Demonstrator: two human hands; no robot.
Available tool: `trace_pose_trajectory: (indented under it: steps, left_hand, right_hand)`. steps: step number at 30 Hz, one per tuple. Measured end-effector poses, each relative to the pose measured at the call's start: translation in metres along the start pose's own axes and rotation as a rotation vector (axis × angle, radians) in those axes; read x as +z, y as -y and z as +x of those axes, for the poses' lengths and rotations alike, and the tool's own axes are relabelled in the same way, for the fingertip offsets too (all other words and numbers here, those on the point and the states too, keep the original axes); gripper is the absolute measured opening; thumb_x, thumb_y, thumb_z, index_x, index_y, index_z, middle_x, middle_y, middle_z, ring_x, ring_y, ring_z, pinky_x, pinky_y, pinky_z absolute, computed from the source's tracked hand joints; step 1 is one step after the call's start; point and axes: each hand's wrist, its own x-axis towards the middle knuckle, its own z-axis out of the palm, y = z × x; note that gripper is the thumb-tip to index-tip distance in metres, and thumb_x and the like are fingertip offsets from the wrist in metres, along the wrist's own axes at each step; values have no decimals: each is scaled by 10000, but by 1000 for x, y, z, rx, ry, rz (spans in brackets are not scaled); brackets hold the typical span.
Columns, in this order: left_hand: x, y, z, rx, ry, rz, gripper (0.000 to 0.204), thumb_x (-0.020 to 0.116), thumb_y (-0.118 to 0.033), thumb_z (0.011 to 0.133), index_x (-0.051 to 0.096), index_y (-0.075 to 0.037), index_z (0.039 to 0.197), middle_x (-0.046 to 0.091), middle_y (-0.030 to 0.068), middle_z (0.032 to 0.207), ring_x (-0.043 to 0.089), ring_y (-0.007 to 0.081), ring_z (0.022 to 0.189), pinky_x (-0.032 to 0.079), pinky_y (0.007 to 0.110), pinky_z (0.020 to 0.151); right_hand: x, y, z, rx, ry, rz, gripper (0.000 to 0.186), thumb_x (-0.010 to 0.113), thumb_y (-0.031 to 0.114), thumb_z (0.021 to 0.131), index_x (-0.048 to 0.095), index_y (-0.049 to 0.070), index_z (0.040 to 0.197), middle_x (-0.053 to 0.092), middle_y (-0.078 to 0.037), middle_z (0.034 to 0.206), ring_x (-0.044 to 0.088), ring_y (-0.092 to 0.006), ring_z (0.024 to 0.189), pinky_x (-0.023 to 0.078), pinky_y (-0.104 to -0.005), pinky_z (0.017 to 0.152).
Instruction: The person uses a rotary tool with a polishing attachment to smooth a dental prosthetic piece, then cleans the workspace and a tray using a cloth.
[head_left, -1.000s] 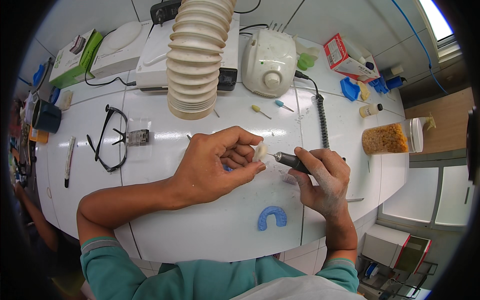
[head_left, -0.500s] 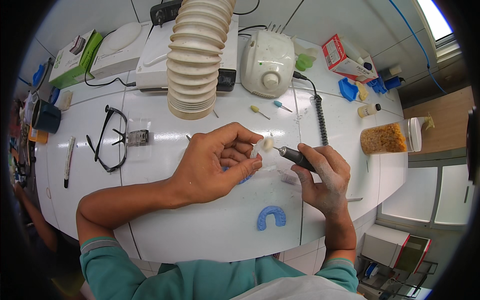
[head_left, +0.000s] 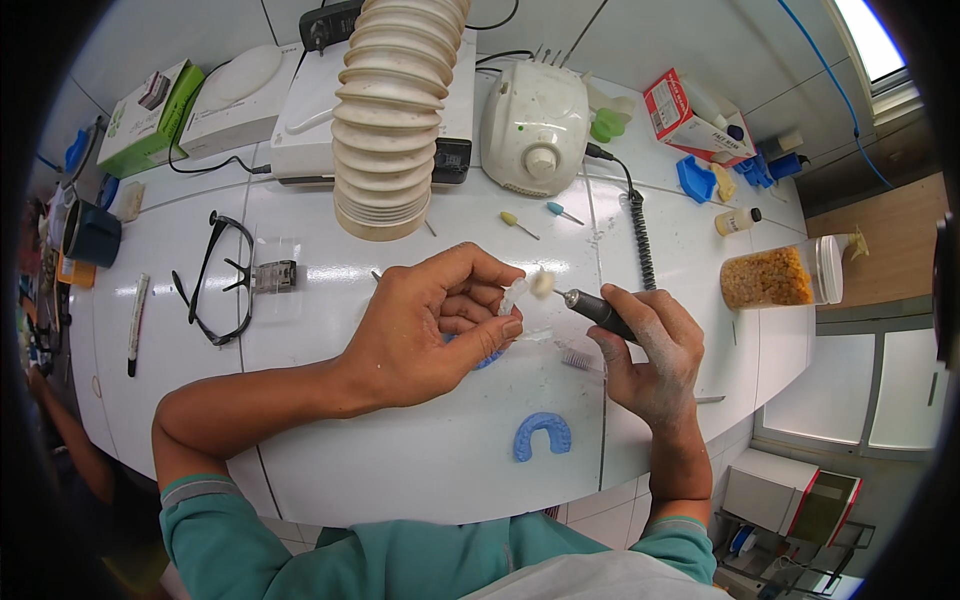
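Note:
Between thumb and index fingertip, my left hand point(head_left: 430, 325) pinches a thin, clear, curved piece like a dental aligner point(head_left: 511, 299). My right hand point(head_left: 657, 355), dusted with white powder, grips a dark rotary handpiece point(head_left: 600, 315) like a pen. Its pale, rounded polishing tip point(head_left: 541, 283) points left, just right of the clear piece, with a small gap between them. A blue horseshoe-shaped dental model point(head_left: 541, 435) lies on the table below the hands. Another blue piece point(head_left: 490, 358) is mostly covered by my left hand.
A ribbed suction hose point(head_left: 390, 110) hangs above my left hand. Behind stands a white handpiece control box point(head_left: 537, 125) with a coiled cord point(head_left: 642, 240). Yellow point(head_left: 511, 218) and blue point(head_left: 558, 208) burs lie nearby. Glasses point(head_left: 245, 265) sit at left, a jar of yellow granules point(head_left: 770, 278) at right.
My right hand and the handpiece have shifted slightly right, drawing the tip a little away from the clear piece. My left hand has barely moved.

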Motion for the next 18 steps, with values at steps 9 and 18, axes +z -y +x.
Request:
trace_pose_trajectory:
  steps: [9,18]
  left_hand:
    - [0,-2,1,-54,33,-77,383,767,-12,1044,605,74,1381,751,171,1171,786,165,1079,673,268,923]
    - [-6,8,7,-211,120,-448,354,739,-86,1086,602,32,1390,767,191,1223,799,246,1113,681,333,975]
  right_hand:
    - [-1,0,0,15,0,-9,460,972,123,753,825,50,1183,722,-79,841,643,-183,676,476,-338,574]
    - [3,3,0,10,-10,19,517,971,115,755,801,44,1239,707,-77,853,635,-187,683,478,-350,587]
